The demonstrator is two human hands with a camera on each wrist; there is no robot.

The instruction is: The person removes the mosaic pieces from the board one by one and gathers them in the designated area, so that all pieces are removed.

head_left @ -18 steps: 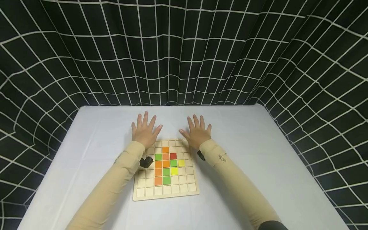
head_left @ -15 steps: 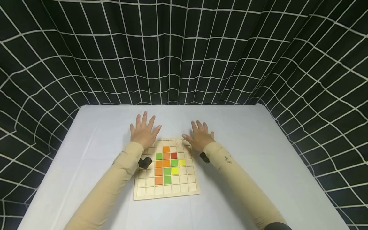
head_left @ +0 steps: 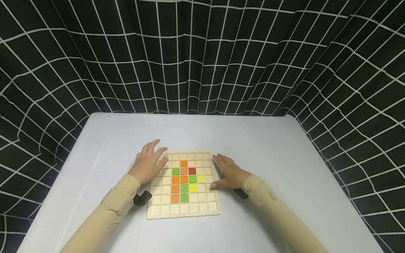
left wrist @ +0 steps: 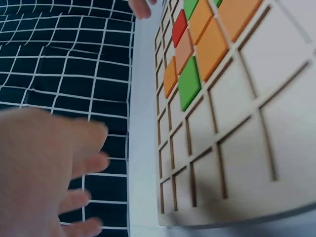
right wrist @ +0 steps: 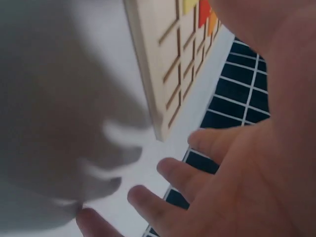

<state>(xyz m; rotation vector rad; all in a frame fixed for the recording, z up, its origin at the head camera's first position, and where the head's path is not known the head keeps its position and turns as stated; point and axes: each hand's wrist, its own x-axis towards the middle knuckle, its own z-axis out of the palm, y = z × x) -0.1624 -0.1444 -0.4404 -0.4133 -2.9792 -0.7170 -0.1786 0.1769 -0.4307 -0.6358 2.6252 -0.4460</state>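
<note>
A wooden grid board [head_left: 202,208] lies flat with flat square tiles in its middle cells: several orange tiles [head_left: 175,188], several green tiles [head_left: 184,198], two yellow tiles [head_left: 201,179] and one red tile [head_left: 192,171]. My left hand [head_left: 146,165] is over the board's far left corner, fingers loosely bent and holding nothing. At the right edge my right hand [head_left: 231,174] has its thumb over the rim and its fingers stretched past the far right corner. In the right wrist view, that hand's spread fingers [right wrist: 177,175] stand beside the board's edge, with finger shadows on the cloth.
A white cloth covers the table [head_left: 269,151] around the board. Behind and on both sides hangs a black curtain [head_left: 196,63] with a white grid. A small black wrist device [head_left: 142,199] sits under the left cuff, and another [head_left: 241,193] under the right.
Both hands have drawn back from the far side of the table toward the board. The left moved to its left side, the right to its right edge. Board and tiles look unchanged.
</note>
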